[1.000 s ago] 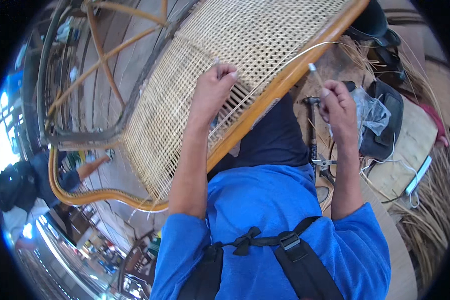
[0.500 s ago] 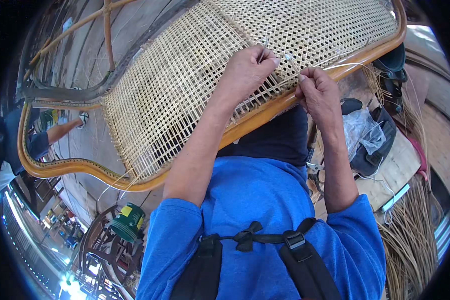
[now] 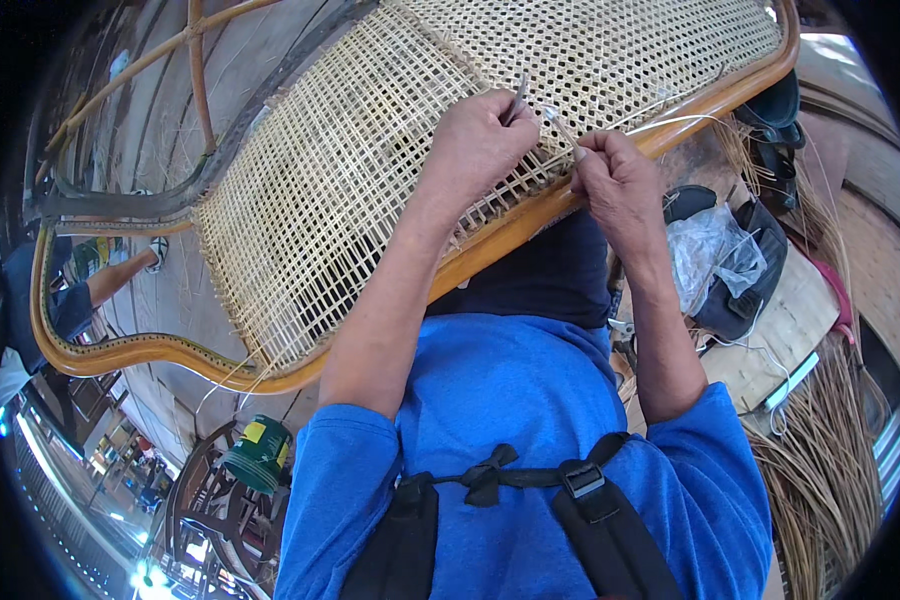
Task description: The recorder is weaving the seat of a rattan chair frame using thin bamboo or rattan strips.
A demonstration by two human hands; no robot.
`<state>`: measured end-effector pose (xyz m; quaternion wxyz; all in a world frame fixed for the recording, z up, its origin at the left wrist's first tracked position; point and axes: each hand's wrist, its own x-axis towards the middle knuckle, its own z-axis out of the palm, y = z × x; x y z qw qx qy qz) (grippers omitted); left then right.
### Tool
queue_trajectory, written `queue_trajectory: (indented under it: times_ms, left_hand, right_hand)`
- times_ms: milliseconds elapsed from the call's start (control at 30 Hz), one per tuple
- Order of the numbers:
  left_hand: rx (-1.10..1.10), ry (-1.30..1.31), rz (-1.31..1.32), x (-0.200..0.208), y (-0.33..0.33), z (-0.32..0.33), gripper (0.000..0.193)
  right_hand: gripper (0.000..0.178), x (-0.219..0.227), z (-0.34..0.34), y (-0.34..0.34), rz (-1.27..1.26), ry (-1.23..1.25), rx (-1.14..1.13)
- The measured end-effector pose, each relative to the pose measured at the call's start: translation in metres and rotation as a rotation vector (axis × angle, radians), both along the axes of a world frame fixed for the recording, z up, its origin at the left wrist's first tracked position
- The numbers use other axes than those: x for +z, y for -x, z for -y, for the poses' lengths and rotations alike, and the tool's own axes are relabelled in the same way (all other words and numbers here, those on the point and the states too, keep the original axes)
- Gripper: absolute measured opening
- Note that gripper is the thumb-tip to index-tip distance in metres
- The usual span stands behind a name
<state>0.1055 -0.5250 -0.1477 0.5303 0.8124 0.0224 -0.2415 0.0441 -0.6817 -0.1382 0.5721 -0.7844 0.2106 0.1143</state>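
Note:
A woven cane panel (image 3: 315, 195) in a curved, varnished wooden frame (image 3: 505, 245) lies across my lap. Over the panel, near its front rail, my left hand (image 3: 482, 140) is closed around a thin, grey pointed metal tool (image 3: 519, 98), its tip standing up past the fingers. To its right, my right hand (image 3: 622, 185) pinches a slim stick-like piece (image 3: 562, 125) with a pale tip, angled toward the left hand. A light cane strand (image 3: 675, 121) runs from near the right hand along the rail. What lies inside each grip is partly hidden.
At right sit a clear plastic bag (image 3: 708, 255), a dark bag (image 3: 755, 290) and a large bundle of loose cane strands (image 3: 820, 470). A green bucket (image 3: 257, 455) stands lower left beside dark wooden chair parts (image 3: 205, 510). Another person's leg (image 3: 120, 280) shows at far left.
The whole view has shifted slightly, so panel and hands sit a little further left. More of the metal tool shows above my left hand. Both hands keep their grips.

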Motion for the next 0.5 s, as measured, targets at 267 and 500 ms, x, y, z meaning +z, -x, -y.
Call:
queue_trajectory:
  times_ms: [267, 500]
  left_hand:
    - [0.035, -0.034, -0.019, 0.001, -0.003, 0.004, 0.02]
    - [-0.013, -0.096, 0.022, 0.0, -0.002, 0.006, 0.02]
  right_hand:
    - [0.017, 0.002, 0.002, 0.002, -0.022, 0.013, 0.014]
    - [0.017, 0.008, 0.0, 0.003, 0.017, -0.011, 0.0]
